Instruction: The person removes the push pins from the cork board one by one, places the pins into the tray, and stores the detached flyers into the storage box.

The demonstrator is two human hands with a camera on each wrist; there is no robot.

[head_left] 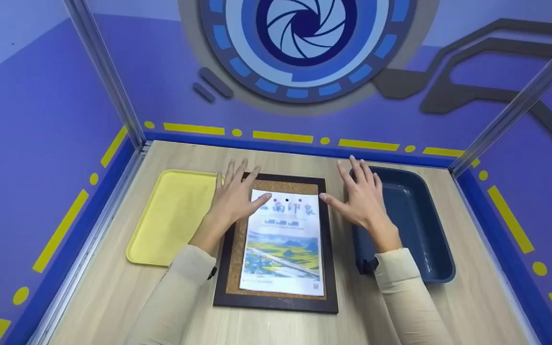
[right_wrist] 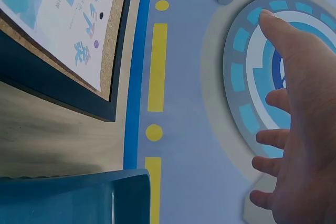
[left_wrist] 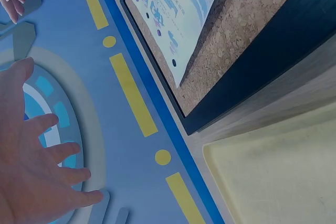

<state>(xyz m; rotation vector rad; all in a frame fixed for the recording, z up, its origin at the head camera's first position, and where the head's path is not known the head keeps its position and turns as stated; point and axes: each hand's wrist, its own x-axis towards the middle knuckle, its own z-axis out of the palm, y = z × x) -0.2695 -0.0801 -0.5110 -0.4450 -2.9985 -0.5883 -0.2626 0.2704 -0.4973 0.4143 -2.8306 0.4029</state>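
Note:
A printed landscape sheet point(head_left: 283, 249) with large Chinese characters lies on a cork board point(head_left: 235, 258) in a dark frame point(head_left: 276, 304). Dark and purple dots, perhaps pins or holes, line the sheet's top edge. My left hand point(head_left: 234, 194) hovers over the board's upper left, fingers spread and nothing held. My right hand point(head_left: 363, 201) is raised between the board and the dark blue tray, its fingers also spread. In the left wrist view the left hand point(left_wrist: 39, 150) appears clear of the board. The right hand point(right_wrist: 307, 119) likewise holds nothing in the right wrist view.
A shallow yellow tray point(head_left: 161, 225) lies left of the board. To its right stands a deeper dark blue tray point(head_left: 419, 225). Blue panels point(head_left: 41, 143) with yellow dashes wall in the wooden table point(head_left: 108, 297) at the back and both sides. Metal posts point(head_left: 108, 72) stand at the corners.

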